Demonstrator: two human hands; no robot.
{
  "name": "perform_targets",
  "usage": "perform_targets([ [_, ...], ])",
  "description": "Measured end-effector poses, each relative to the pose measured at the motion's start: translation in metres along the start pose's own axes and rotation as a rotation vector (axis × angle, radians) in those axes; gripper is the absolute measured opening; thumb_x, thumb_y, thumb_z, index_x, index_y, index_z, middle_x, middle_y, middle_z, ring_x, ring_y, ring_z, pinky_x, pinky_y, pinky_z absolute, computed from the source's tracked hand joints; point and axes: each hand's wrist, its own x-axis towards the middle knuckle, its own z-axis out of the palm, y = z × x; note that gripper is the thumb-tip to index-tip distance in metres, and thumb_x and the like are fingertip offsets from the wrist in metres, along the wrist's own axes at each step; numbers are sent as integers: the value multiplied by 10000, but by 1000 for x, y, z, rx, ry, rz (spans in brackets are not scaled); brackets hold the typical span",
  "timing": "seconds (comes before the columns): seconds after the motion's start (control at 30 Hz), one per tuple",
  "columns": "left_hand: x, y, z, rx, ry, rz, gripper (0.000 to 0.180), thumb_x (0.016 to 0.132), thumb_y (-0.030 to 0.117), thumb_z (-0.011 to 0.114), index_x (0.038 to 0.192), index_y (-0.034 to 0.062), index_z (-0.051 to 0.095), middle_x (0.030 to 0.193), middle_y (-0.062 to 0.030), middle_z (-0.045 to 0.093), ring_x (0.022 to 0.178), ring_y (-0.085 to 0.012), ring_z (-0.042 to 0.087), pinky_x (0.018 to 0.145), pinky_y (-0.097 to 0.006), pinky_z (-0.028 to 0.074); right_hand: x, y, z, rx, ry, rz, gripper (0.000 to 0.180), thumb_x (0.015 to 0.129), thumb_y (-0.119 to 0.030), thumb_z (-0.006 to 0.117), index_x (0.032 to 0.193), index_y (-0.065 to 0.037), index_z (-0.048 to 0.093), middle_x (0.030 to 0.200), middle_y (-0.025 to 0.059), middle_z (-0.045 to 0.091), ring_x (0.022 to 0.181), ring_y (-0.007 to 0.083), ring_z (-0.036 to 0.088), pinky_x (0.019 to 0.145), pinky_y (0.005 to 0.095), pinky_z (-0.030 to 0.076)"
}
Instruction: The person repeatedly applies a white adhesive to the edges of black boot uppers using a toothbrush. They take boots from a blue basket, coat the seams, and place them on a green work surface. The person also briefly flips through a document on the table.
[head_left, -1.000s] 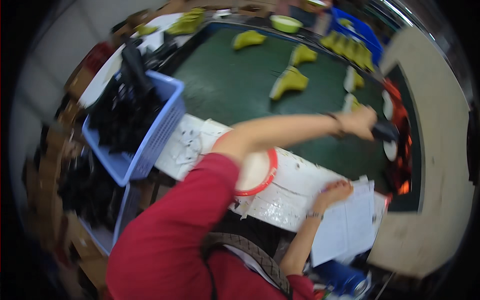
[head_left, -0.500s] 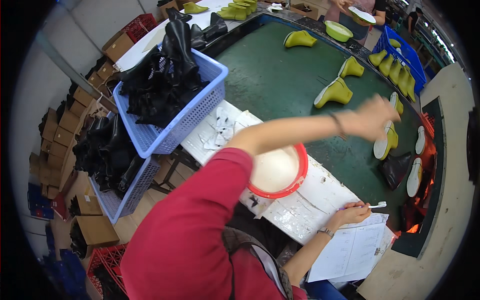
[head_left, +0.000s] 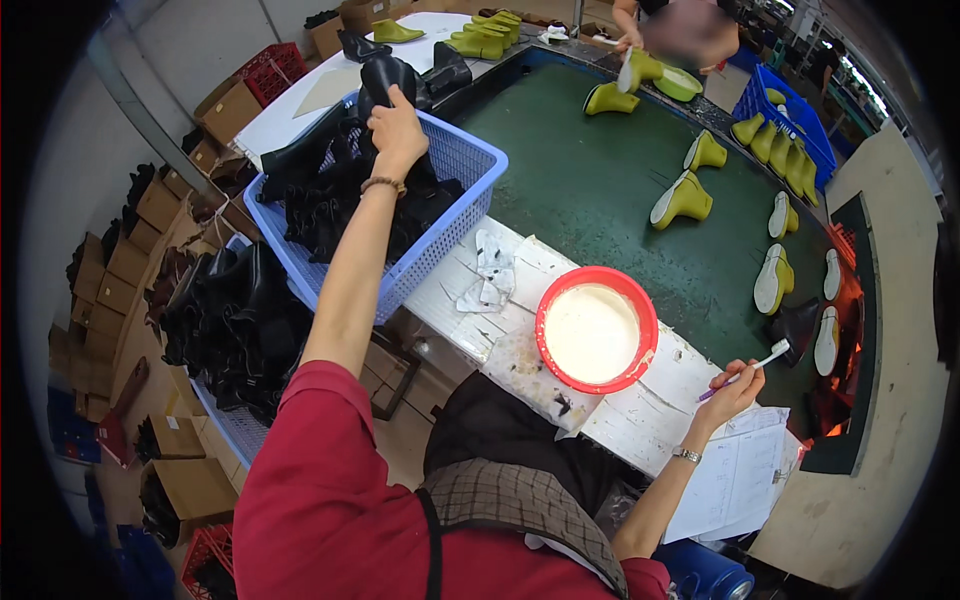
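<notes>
My left hand (head_left: 398, 135) is closed on a black leather boot (head_left: 388, 78) at the top of a heap of boots in a blue perforated basket (head_left: 448, 232). Between the fingers of my right hand (head_left: 735, 388) is a toothbrush (head_left: 776, 352) with a white head and a purple handle end, bristles pointing up and away from me. A red bowl (head_left: 648, 335) of creamy white liquid (head_left: 592, 335) stands between my two arms on a white, stained bench (head_left: 655, 405). Below my right hand lies an open notebook (head_left: 728, 478) with handwriting.
On the green belt (head_left: 590, 160) sit several yellow-green shoe lasts (head_left: 684, 200) with pale soles. A heater opening (head_left: 858, 350) glows orange at right. Across the belt, a co-worker's hand (head_left: 630, 42) is at another last. A second basket of black boots (head_left: 235, 325) stands lower left.
My left hand has swung from above the belt's right side over to the basket at left and taken hold of a boot. My right hand still holds the toothbrush, now tilted more upward.
</notes>
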Motion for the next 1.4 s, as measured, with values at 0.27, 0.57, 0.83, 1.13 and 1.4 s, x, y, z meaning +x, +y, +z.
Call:
perform_targets([
  [0.27,-21,-39,-97,-683,129,213,540,755,81,713,1294,61,681,1033,-184,763,916,-244,748,857,-351,565,-24,-37,14,-112,-329,-143,212,1094,-195,479,1201,-35,568,915,40,643,591,30,470,516,192,358],
  [0.57,-170,-47,-103,-1377,-1296,357,686,855,171,797,1451,-37,527,1416,-149,606,1253,-205,612,1104,-356,447,-54,-131,116,49,-754,-91,597,784,14,804,1354,-21,632,1208,84,701,623,-31,480,568,167,399],
  [0.83,-271,-57,-49,-1145,-1878,333,881,995,569,583,1510,-115,376,1513,-202,486,1392,-234,477,1179,-391,347,-81,-125,114,-325,-1182,128,228,803,-204,850,878,-3,771,653,-17,621,607,71,514,559,281,405],
  [1.13,-310,-35,-80,-1294,-1623,-323,686,945,442,709,1386,-50,525,1155,-195,702,895,-268,743,777,-379,632,-78,-74,61,-727,-833,-364,315,806,-306,828,1023,-89,755,923,67,704,736,254,680,661,377,523],
  [1.4,-273,-6,-77,-972,-1225,60,392,849,92,807,1182,-65,672,1059,-101,742,903,-133,700,802,-288,575,-66,-52,67,-1215,-1018,-673,138,828,-223,765,786,-98,726,809,62,621,732,264,669,624,418,522],
])
